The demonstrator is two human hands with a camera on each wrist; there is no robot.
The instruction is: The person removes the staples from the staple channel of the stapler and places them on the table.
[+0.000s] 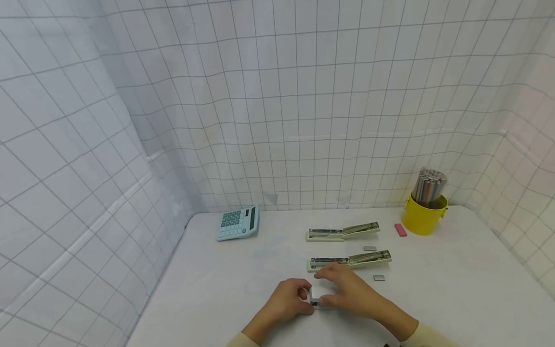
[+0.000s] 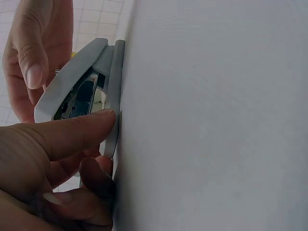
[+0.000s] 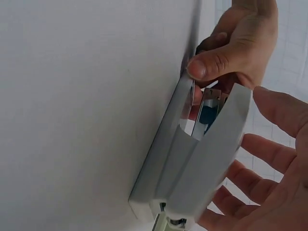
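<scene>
A whitish stapler [image 1: 320, 292] stands on the white table between both hands. Its base lies flat and its top arm is raised at an angle over the metal magazine, as the left wrist view shows on the stapler's arm [image 2: 72, 82]. My left hand [image 1: 284, 300] grips the front end of the base, thumb on its upper face and fingers curled below. Over the top arm [image 3: 216, 149] spreads my right hand [image 1: 349, 292], its thumb and fingertips lightly at the arm's outer side with fingers mostly extended.
Behind the hands lie two staplers, a nearer one [image 1: 327, 263] and a farther one [image 1: 325, 235], both unfolded. Beside them are small silver staple strips [image 1: 379, 278]. A pink eraser [image 1: 401, 230], a yellow bucket [image 1: 416, 220] of pencils and a light-blue calculator [image 1: 236, 223] stand farther back.
</scene>
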